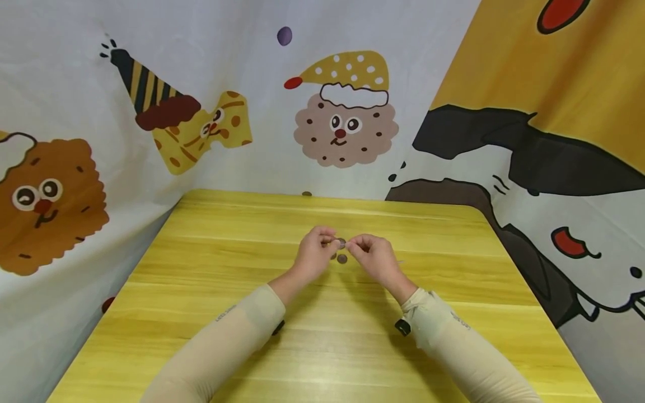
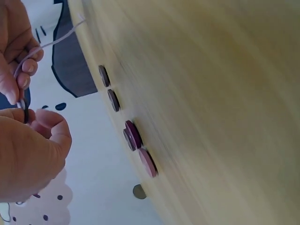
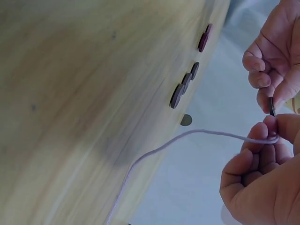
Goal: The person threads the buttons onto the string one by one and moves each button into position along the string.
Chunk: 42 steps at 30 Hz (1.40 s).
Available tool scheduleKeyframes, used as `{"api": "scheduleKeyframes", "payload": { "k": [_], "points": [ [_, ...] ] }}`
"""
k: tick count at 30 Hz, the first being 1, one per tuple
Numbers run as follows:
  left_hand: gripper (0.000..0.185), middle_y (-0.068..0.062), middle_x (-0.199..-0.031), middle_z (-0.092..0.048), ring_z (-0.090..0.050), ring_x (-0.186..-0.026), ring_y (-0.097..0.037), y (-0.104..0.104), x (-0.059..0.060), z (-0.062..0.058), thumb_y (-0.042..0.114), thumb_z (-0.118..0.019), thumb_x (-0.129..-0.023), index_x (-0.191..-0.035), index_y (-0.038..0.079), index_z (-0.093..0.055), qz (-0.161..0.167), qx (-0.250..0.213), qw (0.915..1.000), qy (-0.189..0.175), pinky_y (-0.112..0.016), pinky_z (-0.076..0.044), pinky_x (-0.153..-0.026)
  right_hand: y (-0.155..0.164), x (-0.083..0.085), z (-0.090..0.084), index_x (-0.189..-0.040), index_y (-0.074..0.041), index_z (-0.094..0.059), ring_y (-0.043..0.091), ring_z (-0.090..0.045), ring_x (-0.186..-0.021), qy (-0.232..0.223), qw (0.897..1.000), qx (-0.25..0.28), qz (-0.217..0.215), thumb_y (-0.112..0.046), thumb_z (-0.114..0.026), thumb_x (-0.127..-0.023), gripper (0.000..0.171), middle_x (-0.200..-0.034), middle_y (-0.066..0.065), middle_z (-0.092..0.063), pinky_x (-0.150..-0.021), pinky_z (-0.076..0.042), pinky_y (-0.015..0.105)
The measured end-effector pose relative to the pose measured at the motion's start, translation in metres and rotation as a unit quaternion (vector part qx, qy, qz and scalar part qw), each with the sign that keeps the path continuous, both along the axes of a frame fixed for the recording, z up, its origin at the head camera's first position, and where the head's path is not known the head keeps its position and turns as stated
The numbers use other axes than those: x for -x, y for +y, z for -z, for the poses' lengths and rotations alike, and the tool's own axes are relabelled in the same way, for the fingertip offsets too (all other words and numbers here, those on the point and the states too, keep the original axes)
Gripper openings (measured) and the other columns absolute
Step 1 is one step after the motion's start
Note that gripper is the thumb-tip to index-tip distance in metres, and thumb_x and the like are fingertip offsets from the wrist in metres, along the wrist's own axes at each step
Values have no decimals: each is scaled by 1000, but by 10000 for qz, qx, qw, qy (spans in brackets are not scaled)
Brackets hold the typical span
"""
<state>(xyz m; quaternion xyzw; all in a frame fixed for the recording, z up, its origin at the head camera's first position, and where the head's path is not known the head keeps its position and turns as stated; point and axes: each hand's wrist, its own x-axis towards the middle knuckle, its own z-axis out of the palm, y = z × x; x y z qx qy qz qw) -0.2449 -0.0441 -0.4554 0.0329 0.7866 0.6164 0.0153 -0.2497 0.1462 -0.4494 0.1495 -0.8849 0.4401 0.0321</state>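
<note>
My left hand [image 1: 313, 253] pinches a small dark round button [image 3: 271, 107] on edge between thumb and fingertips, above the table. Opposite it, my right hand [image 1: 375, 257] pinches a thin lilac cord [image 3: 187, 134] close to its end, with fingertips right at the button. The rest of the cord runs from the right hand towards the table, plain in both wrist views. Whether the cord passes through the button I cannot tell; fingers cover that spot. Below the hands, a brown button [image 1: 342, 259] lies flat on the table.
Several more flat buttons lie in a loose row on the wood-grain table [image 1: 322, 347], among them a maroon one [image 2: 133, 135] and a pinkish one [image 2: 147, 162]. A white curtain [image 1: 242, 33] printed with cartoon figures hangs behind the table and along its sides.
</note>
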Motion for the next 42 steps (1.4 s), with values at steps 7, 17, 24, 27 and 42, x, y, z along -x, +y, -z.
{"api": "scheduleKeyframes", "payload": {
  "k": [7,17,24,27,42],
  "points": [
    [30,-16,-112,-80,-78,-102,-38,-4,-2,-4,18,-82,-95,-120,7,-70,-636,-882,9939,-161,-54,-64,-91,-1,-3,-2,-100,-14,-80,15,-53,-64,548,9982,-57,218,-28,-71,-106,18,-81,4,-74,-56,-43,23],
    [31,-14,-107,-82,-76,-104,-47,-5,-3,-5,19,-85,-93,-118,8,-69,-791,-1185,9894,-265,-35,-64,-76,-3,-3,0,-99,-15,-81,13,-56,-66,994,9947,-125,233,-27,-72,-105,16,-82,0,-75,-61,-46,24],
    [27,-10,-102,-83,-79,-84,-30,-3,-4,-6,18,-83,-94,-117,11,-71,-848,-1050,9906,-227,-29,-56,-63,-5,-3,1,-98,-13,-82,10,-63,-74,1508,9879,-286,232,-22,-74,-104,14,-84,-1,-79,-65,-50,23],
    [26,-9,-100,-83,-77,-76,-19,-2,-4,-6,18,-83,-94,-116,11,-72,-848,-1039,9908,-157,-27,-51,-58,-6,-3,1,-96,-12,-82,9,-63,-72,1764,9836,-330,199,-19,-75,-102,12,-82,-1,-79,-62,-49,21],
    [25,-8,-98,-83,-78,-78,-16,2,-8,-2,18,-83,-94,-115,9,-73,-826,-764,9935,144,-38,-63,-68,-8,-3,6,-92,-11,-82,11,-59,-60,2032,9772,-595,178,-16,-77,-100,11,-76,0,-76,-52,-44,21]
  ]
}}
